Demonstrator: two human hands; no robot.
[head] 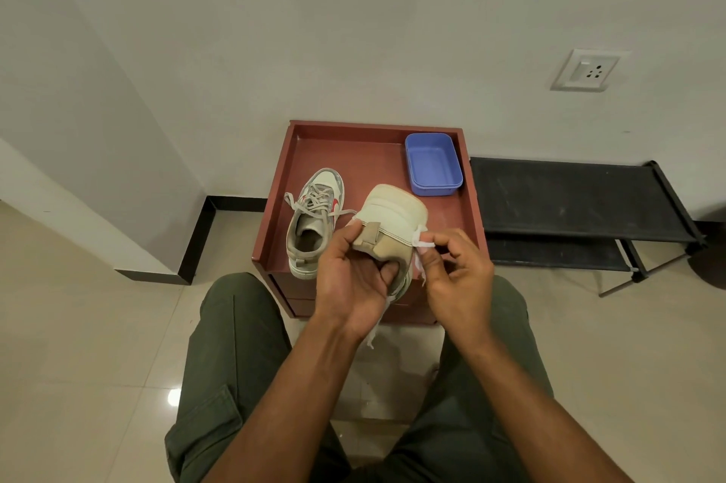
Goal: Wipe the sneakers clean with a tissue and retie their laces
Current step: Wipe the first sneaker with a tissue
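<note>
My left hand (349,278) grips a worn off-white sneaker (393,219) by its heel, with the pale sole turned up and away from me. My right hand (457,270) pinches a small white tissue (422,246) against the sneaker's right side, near the sole edge. A white lace end hangs down below my left palm. The second sneaker (314,219), grey and white with a red mark and loose laces, stands upright on the red-brown tray-top table (377,152), left of the held one.
A blue plastic container (432,164) sits at the table's back right corner. A low black rack (581,203) stands to the right against the wall. My knees in green trousers flank the table's front. A wall socket (587,70) is above the rack.
</note>
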